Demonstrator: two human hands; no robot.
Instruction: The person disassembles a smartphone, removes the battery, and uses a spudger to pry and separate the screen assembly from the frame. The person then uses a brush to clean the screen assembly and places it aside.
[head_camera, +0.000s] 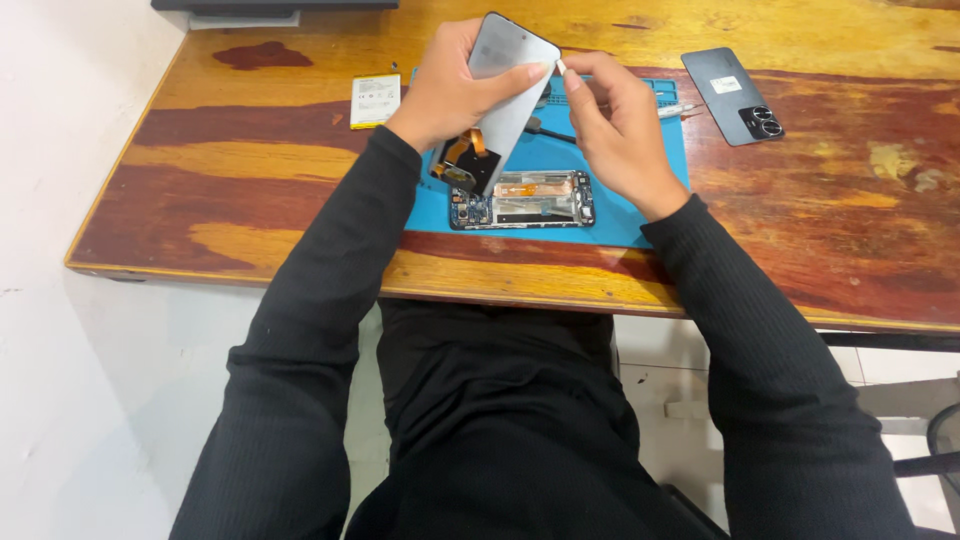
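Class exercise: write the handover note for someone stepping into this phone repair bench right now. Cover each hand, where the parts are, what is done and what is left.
Left hand: grips the detached screen panel, tilted up over the blue mat.
Right hand: pinches a small white tool at the panel's top edge.
Parts: opened phone frame on the mat; back cover right on the wooden table; battery left.
Done: cover, battery and screen are off.
Left: probably finishing work on the panel's edge, then refitting the parts.
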